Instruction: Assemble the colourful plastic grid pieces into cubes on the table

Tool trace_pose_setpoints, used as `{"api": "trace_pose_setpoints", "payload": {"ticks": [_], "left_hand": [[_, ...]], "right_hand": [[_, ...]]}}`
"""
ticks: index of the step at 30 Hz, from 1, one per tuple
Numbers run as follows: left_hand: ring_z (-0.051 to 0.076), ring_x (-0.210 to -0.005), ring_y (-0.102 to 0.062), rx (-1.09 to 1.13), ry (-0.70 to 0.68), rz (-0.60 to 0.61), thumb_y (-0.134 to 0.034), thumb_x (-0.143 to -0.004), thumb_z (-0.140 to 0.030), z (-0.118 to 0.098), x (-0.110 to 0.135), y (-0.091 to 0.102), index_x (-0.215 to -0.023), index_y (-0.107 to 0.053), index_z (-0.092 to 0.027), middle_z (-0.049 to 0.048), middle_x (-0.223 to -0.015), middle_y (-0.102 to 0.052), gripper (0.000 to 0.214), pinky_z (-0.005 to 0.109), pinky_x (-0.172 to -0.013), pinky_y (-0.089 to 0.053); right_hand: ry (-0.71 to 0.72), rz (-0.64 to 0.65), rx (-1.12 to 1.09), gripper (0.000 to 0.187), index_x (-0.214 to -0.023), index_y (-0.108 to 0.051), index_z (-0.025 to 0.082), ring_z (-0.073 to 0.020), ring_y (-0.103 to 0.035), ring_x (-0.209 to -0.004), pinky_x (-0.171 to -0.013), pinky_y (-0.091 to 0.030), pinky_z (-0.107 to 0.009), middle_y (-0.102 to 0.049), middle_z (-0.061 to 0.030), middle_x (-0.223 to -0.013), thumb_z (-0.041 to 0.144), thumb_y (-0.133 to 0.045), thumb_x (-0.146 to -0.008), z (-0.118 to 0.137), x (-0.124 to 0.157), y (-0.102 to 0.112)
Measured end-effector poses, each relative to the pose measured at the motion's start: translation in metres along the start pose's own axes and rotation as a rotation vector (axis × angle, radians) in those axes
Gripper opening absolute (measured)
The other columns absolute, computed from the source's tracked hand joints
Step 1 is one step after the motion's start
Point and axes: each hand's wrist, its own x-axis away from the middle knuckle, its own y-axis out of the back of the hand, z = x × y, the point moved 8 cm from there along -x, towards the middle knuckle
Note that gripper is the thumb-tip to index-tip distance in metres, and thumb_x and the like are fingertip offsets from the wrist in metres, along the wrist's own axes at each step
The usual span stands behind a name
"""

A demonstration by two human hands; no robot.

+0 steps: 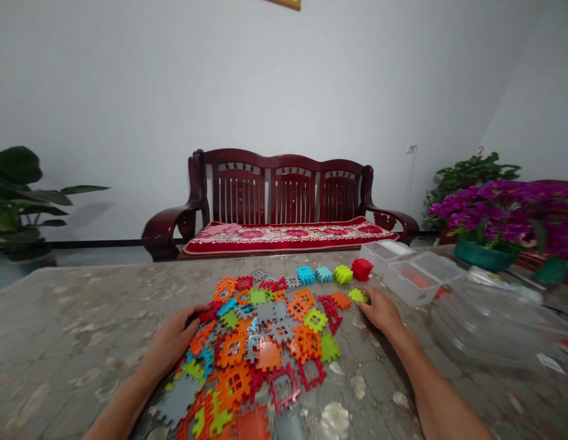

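Note:
A heap of flat interlocking plastic tiles [265, 342], orange, red, grey, green and blue, is spread over the stone-patterned table [73, 330]. My left hand [174, 339] rests on the heap's left side, its fingers closed on a red tile [209, 313]. My right hand [380, 308] sits at the heap's right edge, fingertips pinching a lime-green tile [357, 296]. Behind the heap stands a row of assembled cubes: two blue cubes [314, 274], a green cube [342, 274] and a red cube [361, 269].
Clear plastic boxes [410, 282] and their lids [490, 318] lie at the right. A pot of purple flowers [495, 214] stands on the table's far right. A dark wooden bench [284, 201] is behind the table, with a leafy plant [18, 201] at left.

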Motion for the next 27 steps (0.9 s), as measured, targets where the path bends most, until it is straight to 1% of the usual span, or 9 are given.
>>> {"api": "trace_pose_setpoints", "payload": {"ticks": [5,7,8,10,14,17,19,23,27], "left_hand": [[0.027,-0.111,-0.068,-0.008,0.017,0.007,-0.046,-0.083,-0.039,0.002,0.0,-0.001,-0.116,-0.072,-0.023,0.006,-0.12,-0.075,0.045,0.042,-0.103,-0.049],[0.027,-0.111,-0.067,-0.009,0.013,0.003,-0.045,-0.084,-0.039,0.001,0.0,-0.001,-0.116,-0.072,-0.023,0.0063,-0.12,-0.075,0.045,0.042,-0.103,-0.049],[0.027,-0.112,-0.067,-0.009,0.008,-0.002,-0.045,-0.084,-0.039,0.0,0.0,0.0,-0.116,-0.072,-0.023,0.0062,-0.12,-0.075,0.045,0.042,-0.103,-0.049],[0.027,-0.112,-0.067,-0.014,0.002,-0.008,-0.045,-0.083,-0.039,-0.002,0.001,0.001,-0.115,-0.072,-0.024,0.0059,-0.12,-0.075,0.045,0.042,-0.103,-0.049],[0.028,-0.112,-0.067,-0.023,0.012,0.001,-0.044,-0.082,-0.039,-0.002,0.001,0.001,-0.114,-0.072,-0.023,0.007,-0.119,-0.075,0.045,0.043,-0.103,-0.049],[0.028,-0.111,-0.067,-0.018,0.009,0.001,-0.045,-0.081,-0.04,-0.001,0.001,0.0,-0.113,-0.072,-0.022,0.0072,-0.119,-0.075,0.045,0.043,-0.103,-0.049],[0.028,-0.111,-0.068,-0.008,0.003,-0.008,-0.045,-0.082,-0.04,0.0,0.001,0.0,-0.113,-0.072,-0.023,0.0063,-0.119,-0.076,0.045,0.042,-0.103,-0.05],[0.028,-0.11,-0.068,-0.004,0.001,-0.027,-0.047,-0.081,-0.04,0.001,0.001,0.001,-0.111,-0.074,-0.024,0.0054,-0.117,-0.076,0.043,0.042,-0.103,-0.05],[0.028,-0.109,-0.069,0.005,0.003,-0.031,-0.047,-0.081,-0.041,-0.002,0.002,0.002,-0.111,-0.074,-0.025,0.0046,-0.116,-0.077,0.043,0.042,-0.101,-0.052]], "right_hand": [[0.023,0.009,0.075,0.017,-0.095,-0.069,0.019,-0.0244,-0.068,-0.091,-0.076,-0.043,-0.03,-0.075,-0.0095,-0.096,0.022,-0.059,-0.082,0.001,0.002,0.007],[0.011,-0.016,0.072,0.015,-0.091,-0.069,0.019,-0.0239,-0.068,-0.087,-0.073,-0.042,-0.029,-0.075,-0.0097,-0.093,0.02,-0.059,-0.079,0.001,0.004,0.008],[-0.003,-0.033,0.059,0.017,-0.092,-0.069,0.019,-0.0241,-0.068,-0.087,-0.073,-0.042,-0.029,-0.075,-0.0101,-0.093,0.019,-0.059,-0.078,-0.001,0.005,0.009],[-0.052,-0.066,0.007,0.026,-0.102,-0.069,0.019,-0.0255,-0.069,-0.089,-0.074,-0.045,-0.03,-0.076,-0.0111,-0.097,0.02,-0.061,-0.077,-0.005,0.005,0.009],[-0.157,-0.126,-0.203,0.044,-0.121,-0.064,0.017,-0.0269,-0.072,-0.097,-0.08,-0.051,-0.033,-0.076,-0.0124,-0.106,0.029,-0.065,-0.079,-0.011,-0.006,0.009],[-0.144,-0.209,-0.304,0.048,-0.126,-0.061,0.019,-0.0251,-0.072,-0.101,-0.085,-0.053,-0.033,-0.076,-0.0114,-0.111,0.033,-0.065,-0.08,-0.004,-0.021,0.015],[-0.133,-0.229,-0.287,0.049,-0.127,-0.061,0.019,-0.0249,-0.072,-0.1,-0.086,-0.053,-0.034,-0.076,-0.0107,-0.111,0.032,-0.066,-0.08,0.002,-0.034,0.016],[-0.121,-0.205,-0.209,0.047,-0.126,-0.062,0.02,-0.0233,-0.072,-0.099,-0.086,-0.051,-0.032,-0.077,-0.0078,-0.104,0.028,-0.065,-0.08,0.01,-0.055,0.013],[-0.115,-0.179,-0.13,0.043,-0.124,-0.064,0.018,-0.0252,-0.071,-0.097,-0.083,-0.051,-0.032,-0.076,-0.0103,-0.107,0.027,-0.064,-0.082,0.016,-0.066,0.012]]}}
